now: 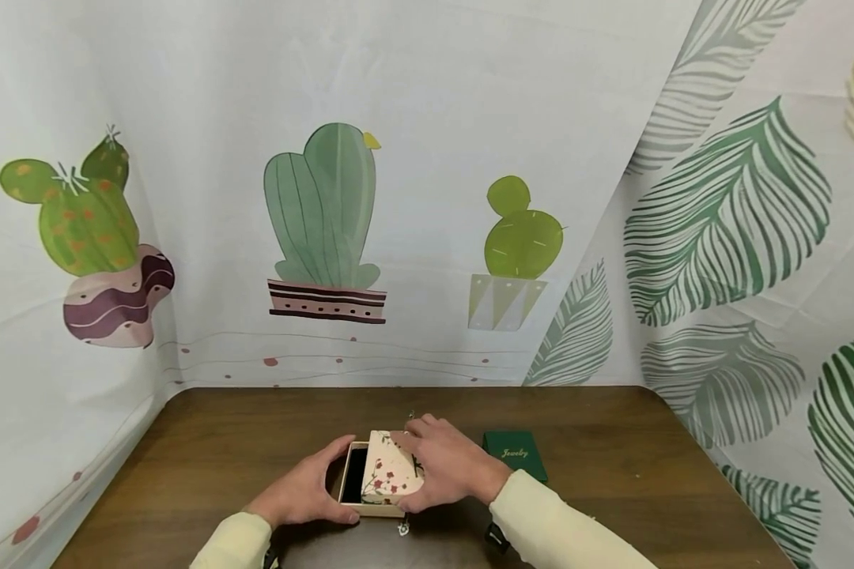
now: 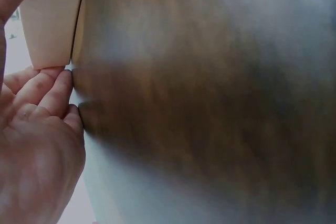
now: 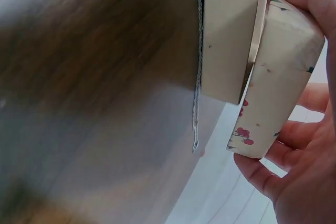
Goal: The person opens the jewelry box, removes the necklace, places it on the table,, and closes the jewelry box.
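Note:
A cream jewelry box base (image 1: 377, 511) with a dark lining (image 1: 354, 476) sits on the table, held between the thumb and fingers of my left hand (image 1: 302, 491). Over its right part lies the floral lid (image 1: 383, 472), set off to the right and tilted, so the lining shows at the left. My right hand (image 1: 450, 465) grips that lid from the right, thumb at the near side and fingers at the far side. Alongside the base runs a silver chain (image 3: 197, 93); its ornament (image 1: 403, 527) pokes out at the near side. In the left wrist view, fingertips touch the base's end.
A green card or pouch (image 1: 515, 456) marked "Jewelry" lies to the right, behind the right forearm. The brown wooden table (image 1: 256, 419) ends at a printed cloth backdrop (image 1: 427, 197) with cacti and leaves.

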### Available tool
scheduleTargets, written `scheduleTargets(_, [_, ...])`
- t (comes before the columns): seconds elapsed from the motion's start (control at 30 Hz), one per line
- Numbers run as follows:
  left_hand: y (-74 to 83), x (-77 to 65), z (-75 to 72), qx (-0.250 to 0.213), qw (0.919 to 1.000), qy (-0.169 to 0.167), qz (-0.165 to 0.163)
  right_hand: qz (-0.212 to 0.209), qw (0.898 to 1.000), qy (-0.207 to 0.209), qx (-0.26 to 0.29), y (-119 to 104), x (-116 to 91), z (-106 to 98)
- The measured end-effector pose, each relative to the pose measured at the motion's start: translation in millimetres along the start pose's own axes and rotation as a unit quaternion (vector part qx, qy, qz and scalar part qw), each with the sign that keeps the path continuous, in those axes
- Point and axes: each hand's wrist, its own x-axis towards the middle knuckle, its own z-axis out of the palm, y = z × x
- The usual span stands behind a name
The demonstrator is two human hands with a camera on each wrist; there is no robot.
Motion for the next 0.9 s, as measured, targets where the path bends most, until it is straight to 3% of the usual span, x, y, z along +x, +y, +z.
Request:
scheduleTargets(0.37, [0.6,0.6,1.5,0.012,0.9998,0.010,0.010,-0.004,1.000,0.020,-0.011,-11.0,10.8,6.8])
scheduleTargets(0.9, [1.8,1.1,1.6,-0.014,0.9998,0.003,0.012,-0.011,0.999,0.026,-0.033,-20.8,22.9,11.6])
